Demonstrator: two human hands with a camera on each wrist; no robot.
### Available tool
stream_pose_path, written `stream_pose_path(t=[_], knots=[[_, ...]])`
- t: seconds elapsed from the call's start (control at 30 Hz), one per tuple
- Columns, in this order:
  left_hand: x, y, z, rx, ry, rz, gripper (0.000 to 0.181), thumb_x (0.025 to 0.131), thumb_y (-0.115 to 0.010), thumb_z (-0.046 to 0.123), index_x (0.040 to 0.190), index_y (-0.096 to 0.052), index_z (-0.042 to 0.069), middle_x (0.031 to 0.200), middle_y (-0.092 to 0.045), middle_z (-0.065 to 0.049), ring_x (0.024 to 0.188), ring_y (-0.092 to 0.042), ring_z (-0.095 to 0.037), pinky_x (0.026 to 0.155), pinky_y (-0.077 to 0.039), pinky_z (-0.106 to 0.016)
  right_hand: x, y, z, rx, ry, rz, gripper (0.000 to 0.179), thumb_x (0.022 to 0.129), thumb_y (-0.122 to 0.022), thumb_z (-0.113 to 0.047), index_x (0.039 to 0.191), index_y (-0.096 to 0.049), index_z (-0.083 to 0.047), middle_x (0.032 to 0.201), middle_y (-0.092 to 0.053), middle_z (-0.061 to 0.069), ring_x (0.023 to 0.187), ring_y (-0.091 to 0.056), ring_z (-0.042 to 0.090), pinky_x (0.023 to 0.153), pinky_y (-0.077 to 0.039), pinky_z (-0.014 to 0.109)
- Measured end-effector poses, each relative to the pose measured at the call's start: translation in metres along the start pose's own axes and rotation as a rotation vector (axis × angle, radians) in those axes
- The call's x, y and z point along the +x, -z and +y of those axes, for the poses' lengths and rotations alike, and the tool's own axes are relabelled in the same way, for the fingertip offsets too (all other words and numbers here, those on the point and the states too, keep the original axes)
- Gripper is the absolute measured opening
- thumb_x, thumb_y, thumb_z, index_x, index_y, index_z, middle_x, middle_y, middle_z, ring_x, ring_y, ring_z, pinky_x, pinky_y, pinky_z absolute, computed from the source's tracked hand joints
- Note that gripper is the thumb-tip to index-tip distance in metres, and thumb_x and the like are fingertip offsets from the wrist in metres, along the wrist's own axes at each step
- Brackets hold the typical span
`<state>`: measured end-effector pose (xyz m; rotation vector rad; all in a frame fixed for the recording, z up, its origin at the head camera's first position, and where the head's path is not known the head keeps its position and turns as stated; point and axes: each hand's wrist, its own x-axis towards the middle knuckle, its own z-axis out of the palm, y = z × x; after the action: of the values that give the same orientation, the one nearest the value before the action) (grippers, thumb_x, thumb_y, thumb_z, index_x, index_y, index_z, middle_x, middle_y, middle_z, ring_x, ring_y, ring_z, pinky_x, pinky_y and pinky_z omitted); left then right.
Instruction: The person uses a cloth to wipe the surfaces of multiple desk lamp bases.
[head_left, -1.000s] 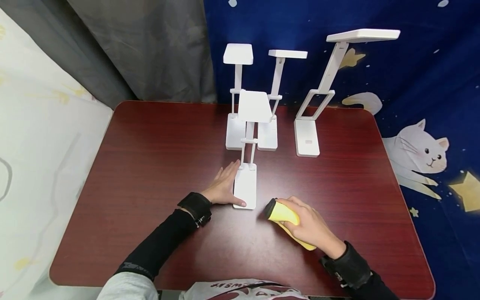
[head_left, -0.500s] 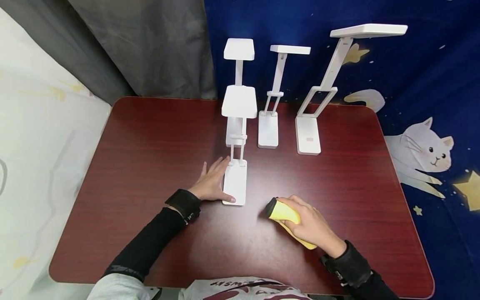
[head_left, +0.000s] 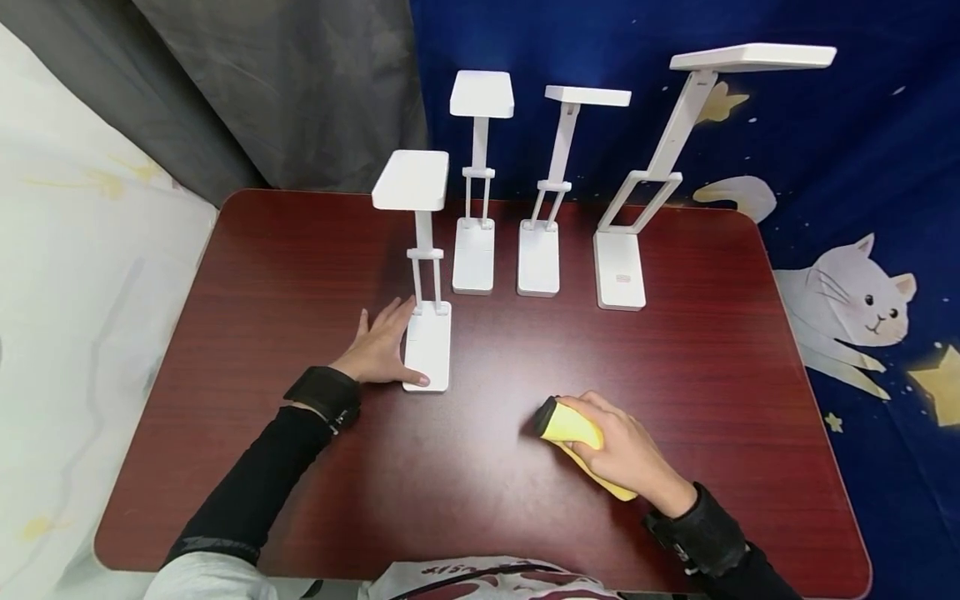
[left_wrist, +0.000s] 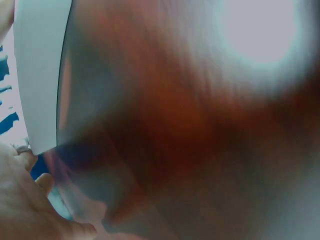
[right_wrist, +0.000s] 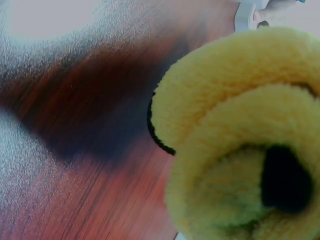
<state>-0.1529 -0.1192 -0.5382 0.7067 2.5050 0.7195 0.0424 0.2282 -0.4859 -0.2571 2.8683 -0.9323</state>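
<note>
A white desk lamp (head_left: 428, 350) stands upright on the tabletop, left of centre. My left hand (head_left: 380, 346) grips its base from the left, thumb at the front end and fingers by the posts. In the left wrist view, that base (left_wrist: 42, 75) and part of the hand (left_wrist: 22, 200) show at the left edge. Towards the front right, my right hand (head_left: 626, 450) holds a bunched yellow cloth (head_left: 572, 426) with a dark edge, low over the table. Up close in the right wrist view, the cloth (right_wrist: 220, 85) looks fluffy and rolled, hiding the fingers.
Three more white desk lamps stand along the back: one at the left (head_left: 474, 258), one in the middle (head_left: 538, 260) and a larger one at the right (head_left: 619, 271). Behind the reddish-brown table (head_left: 300, 242) hang a grey curtain (head_left: 300, 92) and blue printed cloth (head_left: 847, 167).
My left hand has drawn the front lamp to the left and slightly back, uncovering the lamps behind it. My right hand and the yellow cloth stay in nearly the same place.
</note>
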Motion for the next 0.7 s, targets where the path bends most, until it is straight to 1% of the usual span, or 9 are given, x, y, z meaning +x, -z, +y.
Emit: stream_pose_path(t=[0.13,0.27,0.53,0.7], knots=[[0.005,0.014,-0.015,0.004,0.016,-0.004,0.136,0.070,-0.096,0.041,0.167,-0.009,0.002,0.175,-0.015,-0.020,0.163,-0.009,-0.039,0.121,0.006,-0.078,0.002,0.002,0.001,-0.004,-0.016,-0.001,0.052,0.079,-0.084,-0.007,0.129,-0.072,-0.014,0.104,-0.066,-0.005,0.076,-0.050,0.004,0.064,-0.040,0.023],[0.016,0.029,-0.028,0.005,0.028,-0.007,0.134,0.072,-0.095,0.039,0.168,-0.008,0.002,0.175,-0.015,-0.020,0.163,-0.006,-0.039,0.120,0.006,-0.078,0.004,0.004,0.002,0.004,-0.022,0.001,0.053,0.078,-0.083,-0.005,0.129,-0.072,-0.013,0.106,-0.067,-0.004,0.077,-0.051,0.005,0.064,-0.040,0.024],[0.047,0.058,-0.043,-0.026,0.082,-0.044,0.133,0.077,-0.093,0.035,0.168,-0.001,0.003,0.176,-0.009,-0.021,0.163,0.001,-0.040,0.121,0.009,-0.077,0.004,0.003,0.007,-0.019,-0.026,0.026,0.053,0.076,-0.085,-0.004,0.127,-0.073,-0.013,0.103,-0.068,-0.005,0.078,-0.053,0.004,0.066,-0.043,0.024],[0.071,0.071,-0.050,-0.036,0.099,-0.058,0.132,0.079,-0.092,0.032,0.167,0.001,0.002,0.176,-0.006,-0.021,0.163,0.004,-0.040,0.121,0.008,-0.077,0.003,0.002,0.008,-0.002,-0.027,0.037,0.054,0.075,-0.084,-0.002,0.127,-0.073,-0.011,0.104,-0.068,-0.004,0.077,-0.051,0.003,0.064,-0.041,0.023]])
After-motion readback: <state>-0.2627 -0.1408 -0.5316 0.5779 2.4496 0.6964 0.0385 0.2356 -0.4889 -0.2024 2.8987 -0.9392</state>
